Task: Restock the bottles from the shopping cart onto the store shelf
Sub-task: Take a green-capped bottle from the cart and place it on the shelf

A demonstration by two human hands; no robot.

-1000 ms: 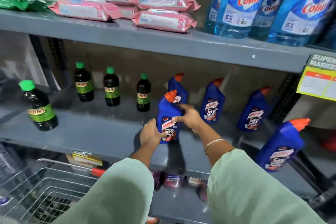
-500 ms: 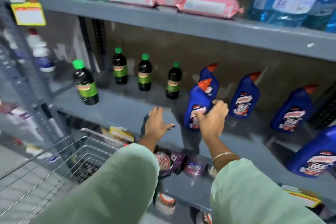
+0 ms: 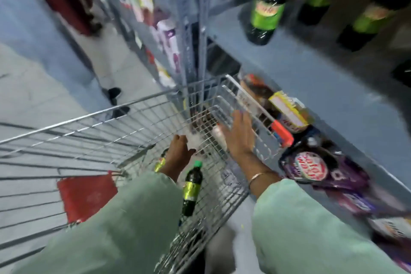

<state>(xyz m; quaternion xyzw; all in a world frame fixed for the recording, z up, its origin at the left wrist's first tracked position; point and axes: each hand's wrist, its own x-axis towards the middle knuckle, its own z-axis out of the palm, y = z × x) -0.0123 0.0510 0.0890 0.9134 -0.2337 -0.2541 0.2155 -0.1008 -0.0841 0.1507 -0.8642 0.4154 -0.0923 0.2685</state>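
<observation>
A wire shopping cart (image 3: 93, 118) stands below me beside the grey store shelf (image 3: 311, 78). One dark bottle with a green cap and green label (image 3: 191, 187) lies on the cart floor. A second such bottle (image 3: 160, 163) is mostly hidden under my left wrist. My left hand (image 3: 179, 155) hangs inside the cart with fingers pointing down, holding nothing. Over the cart's right side, my right hand (image 3: 239, 135) is spread flat and empty. On the shelf above stand dark green-labelled bottles (image 3: 266, 6), blurred by motion.
A red flap (image 3: 86, 196) sits in the cart's near end. Purple packets (image 3: 311, 167) and a yellow price tag (image 3: 287, 111) line the lower shelf at right. Another person's feet (image 3: 114, 93) stand in the aisle beyond the cart. A shelf upright (image 3: 202, 29) rises by the cart's corner.
Both hands have left the blue bottle on the shelf and dropped into the cart. My view has swung down and to the left, from the shelf to the cart.
</observation>
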